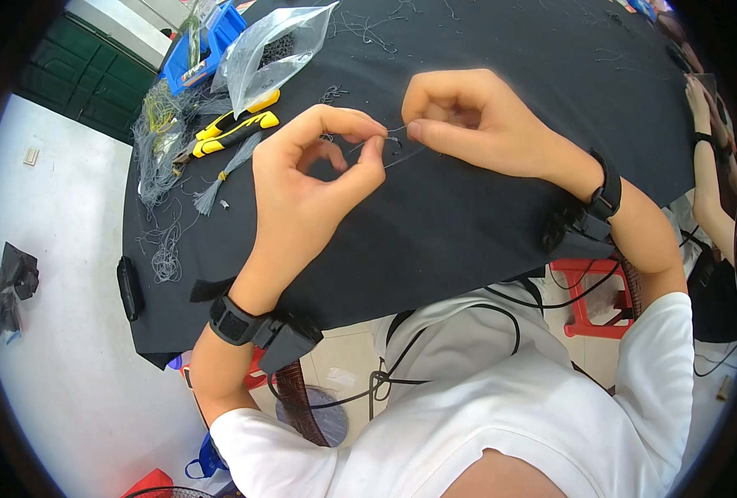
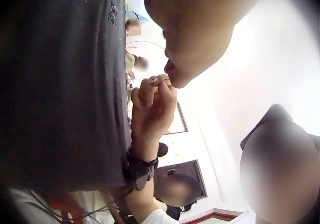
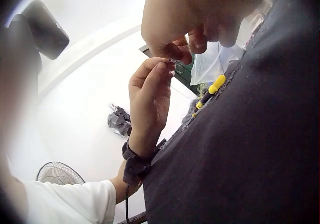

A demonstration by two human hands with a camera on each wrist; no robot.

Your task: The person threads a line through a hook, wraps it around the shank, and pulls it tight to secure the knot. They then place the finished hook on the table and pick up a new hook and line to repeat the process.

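Note:
Over the black cloth, the left hand (image 1: 314,170) pinches a small dark hook (image 1: 396,143) between thumb and index finger, its curved end sticking out to the right. The right hand (image 1: 489,124) is close by on the right, thumb against curled index finger, pinching a thin line (image 1: 397,129) that runs to the left fingertips. In the left wrist view the right hand (image 2: 156,104) is beyond the near fingers; in the right wrist view the left hand (image 3: 150,96) holds its fingertips near the right hand's. The exact wrap of the line is too small to tell.
Yellow-and-black pliers (image 1: 235,134), a bundle of pale lines (image 1: 223,178) and tangled line (image 1: 156,137) lie at the left. Behind them are a clear bag (image 1: 273,50) with dark hooks and a blue bin (image 1: 206,50). Another person's arm (image 1: 705,158) rests at the right edge.

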